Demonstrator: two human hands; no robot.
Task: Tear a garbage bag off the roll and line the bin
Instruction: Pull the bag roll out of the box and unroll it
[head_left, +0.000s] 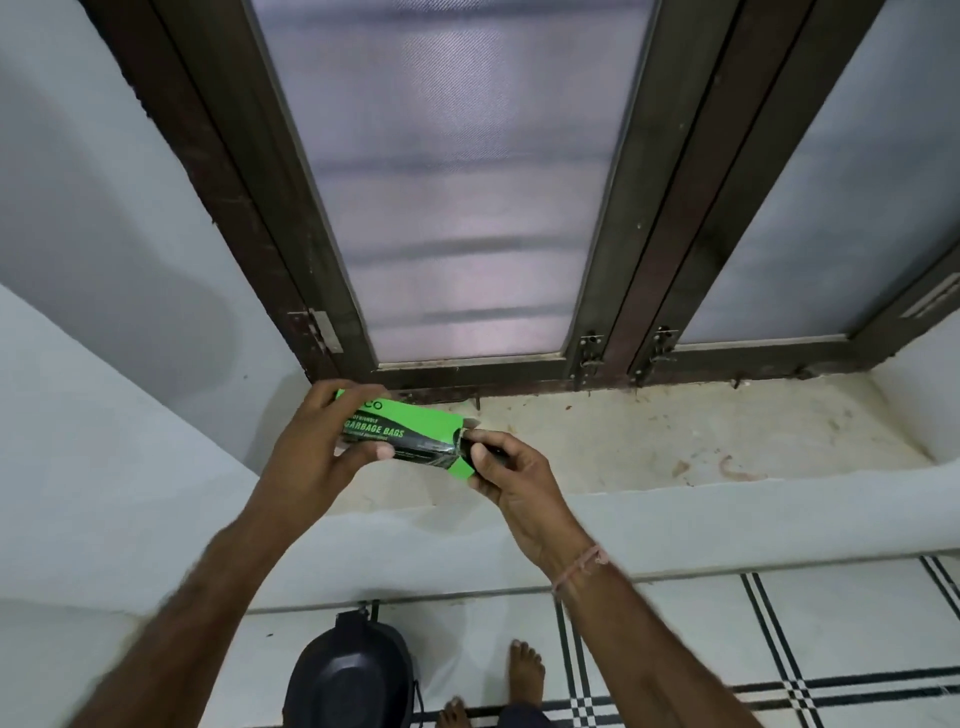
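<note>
A green and black box (415, 434) marked GARBAGE BAGS is held above the window sill. My left hand (324, 441) wraps around its left half, thumb along the front. My right hand (506, 475) is at the box's open right end, its fingers pinched on the black roll of bags (475, 446) that sticks out of the opening. Most of the roll is hidden inside the box. The black bin (350, 675) stands on the floor below, close to the wall, seen from above with its lid on.
A stained stone window sill (675, 436) runs under a dark-framed window with frosted panes (457, 208). Below is a white floor with black grid lines (779, 649). My bare feet (524, 670) stand just right of the bin.
</note>
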